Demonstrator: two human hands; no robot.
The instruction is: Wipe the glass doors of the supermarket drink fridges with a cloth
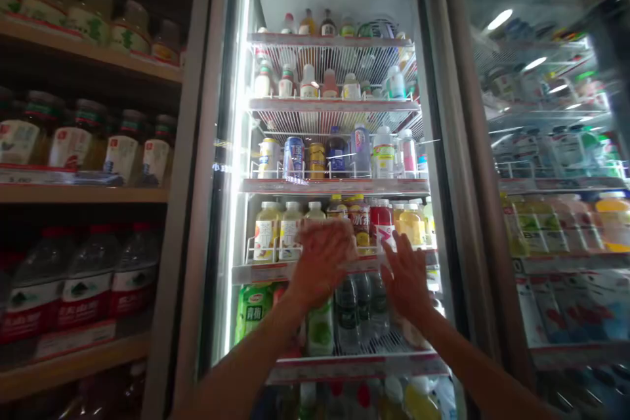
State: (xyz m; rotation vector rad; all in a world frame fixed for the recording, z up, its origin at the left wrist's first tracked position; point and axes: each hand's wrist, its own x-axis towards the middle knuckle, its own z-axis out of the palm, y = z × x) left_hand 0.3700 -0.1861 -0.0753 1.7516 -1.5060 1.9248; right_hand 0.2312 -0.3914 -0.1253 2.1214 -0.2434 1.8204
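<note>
My left hand (pixel 319 266) is held flat over a pinkish cloth (pixel 327 236) at the glass door of a lit drinks cooler; both are smeared by motion. Beyond the cloth stands a row of bottled drinks, partly covered by it. To the right, my right hand (pixel 404 272) holds nothing, its fingers spread before the glass near a red-labelled bottle (pixel 382 220). Whether its fingertips touch the glass, I cannot tell. The cooler's wire shelf (pixel 335 187) above the hands carries cans and bottles.
On the left, wooden shelves (pixel 83 193) hold bottles, among them red-capped water bottles (pixel 86 275). A metal door frame (pixel 189 177) separates them from the cooler. Another glass-fronted cooler (pixel 566 184) with stocked shelves is on the right, beyond a metal post (pixel 480 197).
</note>
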